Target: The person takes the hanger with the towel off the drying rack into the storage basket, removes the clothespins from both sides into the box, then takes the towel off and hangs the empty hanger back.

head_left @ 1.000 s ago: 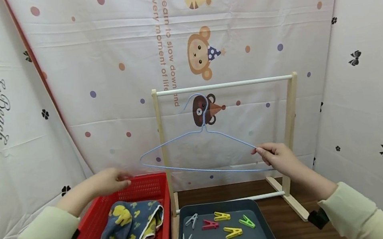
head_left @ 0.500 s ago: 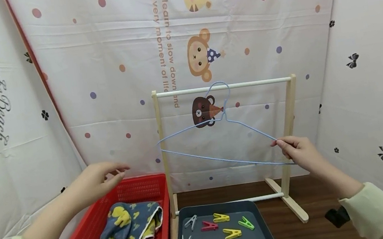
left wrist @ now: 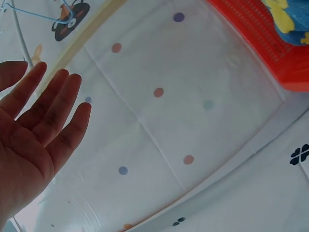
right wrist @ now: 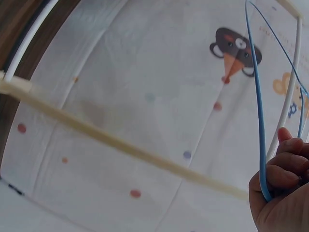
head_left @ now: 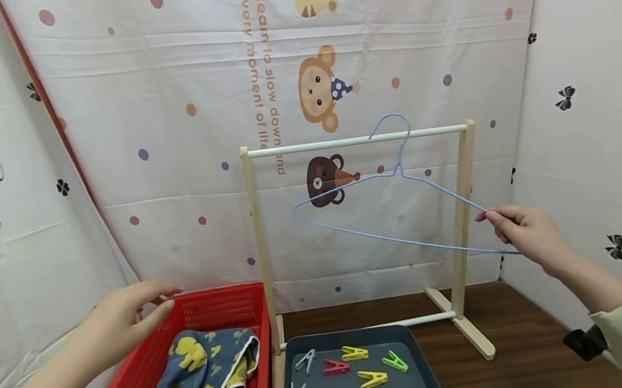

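Observation:
My right hand (head_left: 529, 234) pinches a blue wire clothes hanger (head_left: 372, 236) by its right shoulder, before a wooden drying rack (head_left: 258, 227). The hanger's hook overlaps the rack's white top bar (head_left: 311, 147) in the head view; whether it touches the bar I cannot tell. In the right wrist view, fingers (right wrist: 285, 174) curl round the hanger's end. My left hand (head_left: 121, 317) holds nothing, above the left side of a red plastic basket (head_left: 255, 306). A blue cloth with yellow patterns (head_left: 194, 383) lies folded in that basket. The left wrist view shows the left fingers (left wrist: 58, 106) loosely spread.
A dark grey tray (head_left: 419, 343) with several clothespins, such as a yellow clothespin (head_left: 373, 379) and a green clothespin (head_left: 395, 361), sits in front of the rack. The rack's wooden foot (head_left: 470, 330) stands on the brown table (head_left: 516, 318). Printed curtains surround the table.
My right hand has carried the hanger rightward and upward, so its hook now overlaps the top bar in view. My left hand has drawn back leftward from over the basket.

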